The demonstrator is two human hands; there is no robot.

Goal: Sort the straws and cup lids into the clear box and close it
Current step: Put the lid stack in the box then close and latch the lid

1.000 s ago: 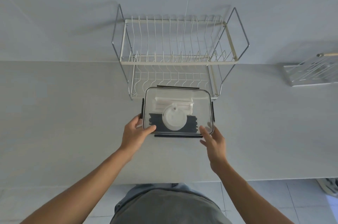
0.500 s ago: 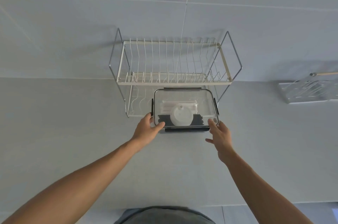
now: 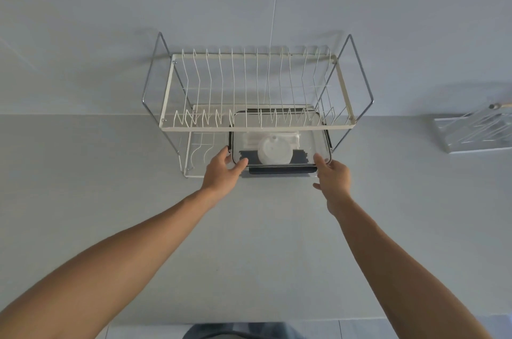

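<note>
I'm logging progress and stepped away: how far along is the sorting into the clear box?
Done: white straws, dark straws and a cup lid lie inside the clear box, and its lid looks on, with the front latch down. In hand: the left hand and right hand hold the box's near corners on the dish rack lower tier. Left: only letting go, seemingly.
</note>
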